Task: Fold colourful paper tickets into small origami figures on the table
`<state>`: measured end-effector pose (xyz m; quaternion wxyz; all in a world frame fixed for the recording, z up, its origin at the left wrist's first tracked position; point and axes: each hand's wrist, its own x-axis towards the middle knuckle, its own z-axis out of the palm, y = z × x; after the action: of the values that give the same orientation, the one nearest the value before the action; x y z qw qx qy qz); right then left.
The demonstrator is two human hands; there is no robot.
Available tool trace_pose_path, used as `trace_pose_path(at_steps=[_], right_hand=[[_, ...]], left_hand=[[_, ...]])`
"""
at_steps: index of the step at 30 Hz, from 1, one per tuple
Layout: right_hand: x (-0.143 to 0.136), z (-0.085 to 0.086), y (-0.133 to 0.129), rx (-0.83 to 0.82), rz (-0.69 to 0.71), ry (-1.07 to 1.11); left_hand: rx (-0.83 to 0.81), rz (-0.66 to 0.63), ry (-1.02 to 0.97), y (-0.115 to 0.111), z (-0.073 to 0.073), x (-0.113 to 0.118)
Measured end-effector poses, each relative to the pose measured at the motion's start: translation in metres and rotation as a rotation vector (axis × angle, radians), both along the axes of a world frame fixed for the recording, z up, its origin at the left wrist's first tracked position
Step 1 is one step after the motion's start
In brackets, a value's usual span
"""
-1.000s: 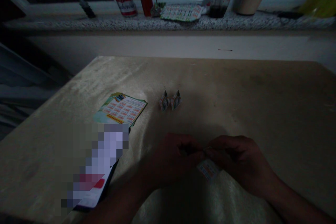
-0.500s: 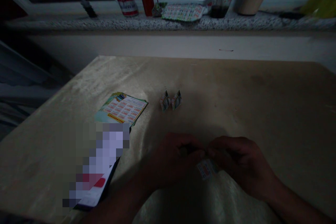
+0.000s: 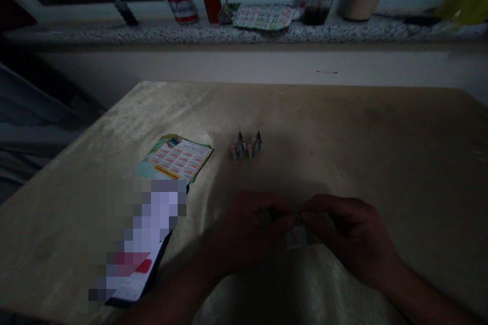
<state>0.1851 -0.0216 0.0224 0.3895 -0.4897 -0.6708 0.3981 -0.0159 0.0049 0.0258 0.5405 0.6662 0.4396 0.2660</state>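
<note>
A small printed paper piece [image 3: 296, 238] hangs between my hands, just above the table's near part. My left hand [image 3: 255, 226] pinches its upper edge between thumb and fingers. From the other side my right hand [image 3: 345, 228] grips the same edge, its fingertips close to the left ones. Two small folded paper shapes [image 3: 239, 147] stand side by side on the table beyond my hands. To their left lies a stack of printed cards [image 3: 179, 157]. The lower part of the held paper is dim.
A phone [image 3: 131, 287], partly pixelated, lies at the left on the table [image 3: 400, 152]. Behind, a stone windowsill [image 3: 152, 35] bears a red can [image 3: 179, 0], a red bottle [image 3: 212, 6], a patterned packet [image 3: 263, 18], a glass [image 3: 317, 12] and a yellow item [image 3: 463, 7].
The held paper has tilted, so less of its printed face shows. My fingertips have shifted slightly along its upper edge. The whole view has moved a little.
</note>
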Motion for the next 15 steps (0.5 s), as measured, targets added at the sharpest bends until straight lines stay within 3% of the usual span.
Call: trace_pose_path(at_steps=[4,15], right_hand=[[-0.0007,0.0003,-0.0012,0.02,-0.055,-0.007],[-0.0019,0.0024,0.0011,-0.007,-0.009,-0.004]], left_hand=[[-0.015,0.043,-0.022,-0.0004,0.0003,0.001],[0.042,0.101,-0.049,-0.0023,-0.0003,0.0008]])
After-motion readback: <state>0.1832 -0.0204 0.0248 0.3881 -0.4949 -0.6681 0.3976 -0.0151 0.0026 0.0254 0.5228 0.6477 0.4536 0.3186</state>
